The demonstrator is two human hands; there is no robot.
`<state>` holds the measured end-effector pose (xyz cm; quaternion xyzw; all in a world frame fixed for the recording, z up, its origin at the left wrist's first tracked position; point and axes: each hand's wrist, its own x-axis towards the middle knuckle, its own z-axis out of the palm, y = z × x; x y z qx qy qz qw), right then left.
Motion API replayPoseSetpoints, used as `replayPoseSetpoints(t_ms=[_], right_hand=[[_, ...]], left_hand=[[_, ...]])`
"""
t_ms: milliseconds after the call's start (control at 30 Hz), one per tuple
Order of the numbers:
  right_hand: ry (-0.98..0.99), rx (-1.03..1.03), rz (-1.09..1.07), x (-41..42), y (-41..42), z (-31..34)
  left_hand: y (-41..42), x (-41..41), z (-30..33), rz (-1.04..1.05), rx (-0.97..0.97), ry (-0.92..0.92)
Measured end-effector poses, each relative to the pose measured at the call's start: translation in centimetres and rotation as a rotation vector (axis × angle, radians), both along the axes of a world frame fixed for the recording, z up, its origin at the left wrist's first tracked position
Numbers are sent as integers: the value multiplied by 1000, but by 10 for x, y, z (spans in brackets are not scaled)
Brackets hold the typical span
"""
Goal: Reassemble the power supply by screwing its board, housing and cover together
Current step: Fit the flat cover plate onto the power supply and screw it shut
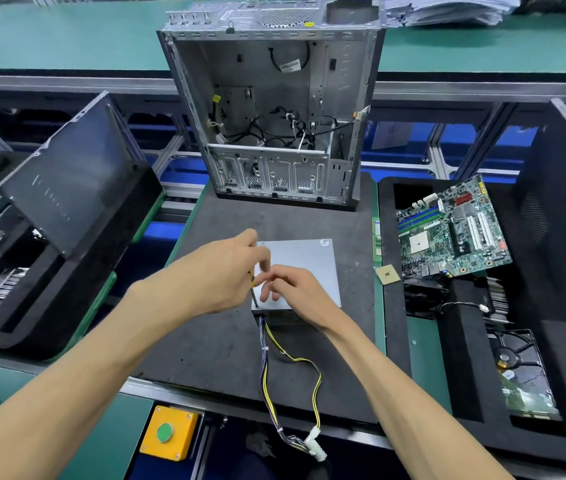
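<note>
Left-hand [226, 271] grip on screwdriver [253, 289], case [271, 109] behind

Dark foam mat [226, 344], power supply [304, 263], open computer case [274, 109], perhaps resting on it

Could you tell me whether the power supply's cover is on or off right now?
On. The power supply shows a closed flat grey top with no board visible; the left hand holds a screwdriver at its near-left corner.
</note>
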<state>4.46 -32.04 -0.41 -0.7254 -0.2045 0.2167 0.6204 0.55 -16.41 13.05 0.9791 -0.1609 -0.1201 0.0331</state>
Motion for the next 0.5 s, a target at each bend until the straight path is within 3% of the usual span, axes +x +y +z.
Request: replayPoseSetpoints(t_ms=[100,200,500], right_hand=[[-77,-44,31,-2,3,-3],[-149,-88,45,-3,4,-4],[-88,-67,22,-1,3,4]], left_hand=[[-2,-3,-6,149,176,-92],[-3,5,-9,271,222,-149],[-5,2,-7,31,-31,20]])
